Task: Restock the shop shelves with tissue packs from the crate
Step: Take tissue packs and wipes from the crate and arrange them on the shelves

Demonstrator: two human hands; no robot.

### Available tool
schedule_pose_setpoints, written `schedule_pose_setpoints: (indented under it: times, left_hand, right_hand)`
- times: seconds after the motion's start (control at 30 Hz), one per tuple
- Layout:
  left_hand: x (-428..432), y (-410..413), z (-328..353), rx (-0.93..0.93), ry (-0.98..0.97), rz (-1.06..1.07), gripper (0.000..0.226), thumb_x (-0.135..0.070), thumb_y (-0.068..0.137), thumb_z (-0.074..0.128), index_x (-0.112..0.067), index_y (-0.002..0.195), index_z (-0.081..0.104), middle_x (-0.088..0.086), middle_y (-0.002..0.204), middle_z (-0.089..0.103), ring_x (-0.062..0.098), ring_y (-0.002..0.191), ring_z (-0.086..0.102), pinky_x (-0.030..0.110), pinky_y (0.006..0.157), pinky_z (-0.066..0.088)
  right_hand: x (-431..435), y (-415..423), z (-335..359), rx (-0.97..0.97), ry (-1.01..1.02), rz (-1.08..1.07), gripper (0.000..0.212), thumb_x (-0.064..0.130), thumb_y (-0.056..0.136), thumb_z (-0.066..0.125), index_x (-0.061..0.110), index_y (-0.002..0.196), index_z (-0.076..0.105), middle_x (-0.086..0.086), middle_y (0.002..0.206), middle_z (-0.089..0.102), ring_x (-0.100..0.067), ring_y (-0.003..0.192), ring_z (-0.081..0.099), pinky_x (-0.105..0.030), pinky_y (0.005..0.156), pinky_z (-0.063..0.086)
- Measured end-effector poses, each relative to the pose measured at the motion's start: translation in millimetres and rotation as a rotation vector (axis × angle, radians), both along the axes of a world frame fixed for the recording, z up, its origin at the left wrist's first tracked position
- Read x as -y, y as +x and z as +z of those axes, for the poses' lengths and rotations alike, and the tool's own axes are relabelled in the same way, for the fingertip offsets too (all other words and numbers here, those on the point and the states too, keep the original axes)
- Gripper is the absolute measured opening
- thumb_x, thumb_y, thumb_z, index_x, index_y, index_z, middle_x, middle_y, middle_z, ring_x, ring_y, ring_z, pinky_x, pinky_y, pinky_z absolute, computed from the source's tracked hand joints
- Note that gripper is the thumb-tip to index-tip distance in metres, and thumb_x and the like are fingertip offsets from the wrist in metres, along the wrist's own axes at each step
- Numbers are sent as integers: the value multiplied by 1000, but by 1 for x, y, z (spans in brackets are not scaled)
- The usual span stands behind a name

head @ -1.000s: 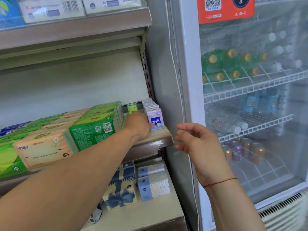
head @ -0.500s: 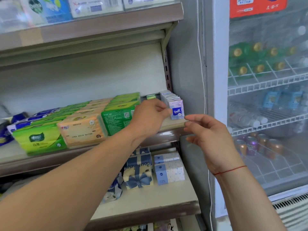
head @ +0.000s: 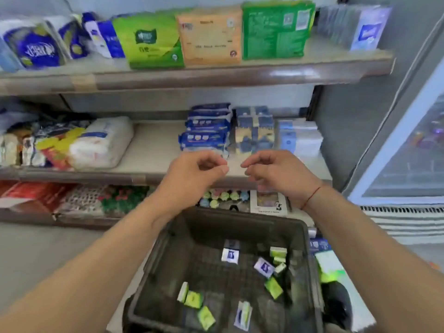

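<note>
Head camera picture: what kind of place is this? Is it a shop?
Most likely a small shop. Shelves hold rows of packaged tissue packs, a glass-door drinks fridge stands to the right, and a crate of small packs sits below both empty hands, ready for restocking.

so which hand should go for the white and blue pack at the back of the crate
Probably the left hand: both hands look empty above the crate, and that white and blue pack lies left of the right hand.

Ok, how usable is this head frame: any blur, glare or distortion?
Head view: motion blur smears the shelf packs and the fridge; wide-angle bending curves the shelf edge; both hands and the crate stay readable; no strong glare.
</note>
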State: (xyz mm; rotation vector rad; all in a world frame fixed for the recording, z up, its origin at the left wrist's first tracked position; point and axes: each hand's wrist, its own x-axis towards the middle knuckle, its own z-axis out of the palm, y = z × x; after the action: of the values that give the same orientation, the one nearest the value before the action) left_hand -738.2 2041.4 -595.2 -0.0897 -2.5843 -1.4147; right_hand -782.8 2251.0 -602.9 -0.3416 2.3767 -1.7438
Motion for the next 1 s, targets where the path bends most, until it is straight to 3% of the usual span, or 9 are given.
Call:
schedule_pose_setpoints:
  times: [0.07,0.17,0.27,0.43,0.53,0.6,0.67,0.73,1.0]
  left_hand:
    - [25,13,-51,99,-22,51,5,-33,83,80,-30,84,77,-10,80,75,7,78,68,36,77,57]
    - [55,37,-130,319,-88,70,6,-35,85,79,-31,83,76,-14,82,73,6,83,68,33,79,55]
    - [71,50,-198,508,-204,50,11,-36,85,80,-27,90,78,-11,88,74,9,91,68,23,78,46]
    - [73,53,-279,695,-311,-74,18,-34,83,82,-23,97,76,-5,96,73,14,101,68,15,77,38]
    - [78,46,-323,718,-408,-128,32,-34,88,76,-19,116,72,4,119,73,22,116,65,22,92,43]
    - [77,39,-351,729,-489,-165,41,-34,91,71,-19,129,65,9,131,67,29,125,59,30,102,43]
    - [68,28,-377,715,-527,-204,48,-32,93,69,-18,137,59,14,137,61,33,131,53,35,107,41]
    - [55,15,-402,660,-576,-262,53,-29,94,67,-16,143,52,15,147,51,34,138,45,36,113,36]
    - [17,-32,-491,594,-768,-400,53,-13,97,55,-14,148,42,9,162,29,35,141,36,48,112,41]
  right_hand:
    - [19,8,-36,83,151,73,13,11,93,67,12,102,76,-8,90,75,-12,79,70,-23,67,59]
    - [46,27,-106,261,355,188,16,11,93,65,10,106,75,-2,93,74,-16,84,70,-30,76,61]
    - [56,35,-175,401,513,239,19,10,93,63,7,107,74,-13,101,75,-23,87,70,-34,76,61]
    - [59,39,-270,420,801,259,21,13,91,57,3,96,75,-18,93,73,-35,91,70,-34,76,58]
    - [57,38,-314,420,993,301,24,18,98,54,9,112,72,-15,119,71,-33,115,65,-32,94,53]
    - [52,35,-338,435,1058,330,12,21,98,55,19,99,67,-14,131,65,-32,122,60,-30,97,47]
    - [45,29,-362,409,1095,337,17,23,100,54,19,110,66,-14,140,59,-33,130,53,-27,100,41]
    - [40,22,-382,404,1140,341,29,23,100,55,16,127,62,-15,142,55,-33,133,48,-27,103,36]
    - [34,-5,-468,398,1122,243,51,11,88,58,23,138,55,-16,136,53,-36,130,43,-34,109,38]
